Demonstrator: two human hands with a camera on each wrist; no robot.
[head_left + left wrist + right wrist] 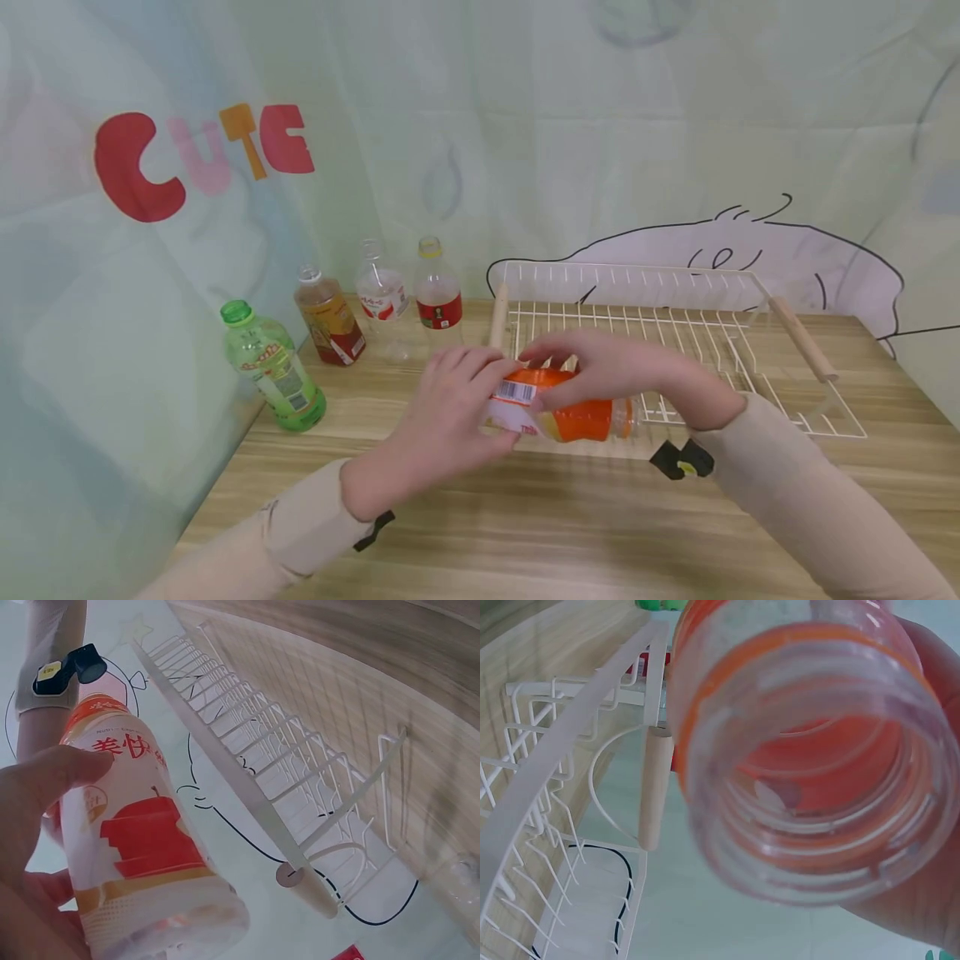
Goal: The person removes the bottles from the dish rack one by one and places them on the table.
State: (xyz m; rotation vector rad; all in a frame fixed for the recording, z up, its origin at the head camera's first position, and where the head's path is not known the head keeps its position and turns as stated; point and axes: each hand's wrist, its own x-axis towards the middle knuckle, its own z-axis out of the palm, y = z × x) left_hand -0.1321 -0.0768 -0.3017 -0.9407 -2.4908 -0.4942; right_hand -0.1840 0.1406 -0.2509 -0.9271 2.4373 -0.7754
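Both hands hold a plastic drink bottle with an orange and white label point(581, 417), lying on its side in the air before the wire rack. My left hand point(450, 417) grips the base half; in the left wrist view its thumb and fingers curl round the label point(150, 832), which shows red apples. Nearer the neck, my right hand point(607, 367) has its thumb and fingers round the orange part. The bottle's mouth points right and has no cap; the right wrist view looks straight into its clear threaded rim point(727, 855).
A white wire rack point(622, 313) with wooden handles point(802, 337) stands on the wooden table point(525, 533) behind the hands. To the left stand a green bottle point(273, 371), a brown drink bottle point(330, 325), a clear bottle point(384, 304) and a red-labelled clear bottle point(438, 312). Printed cloth hangs behind.
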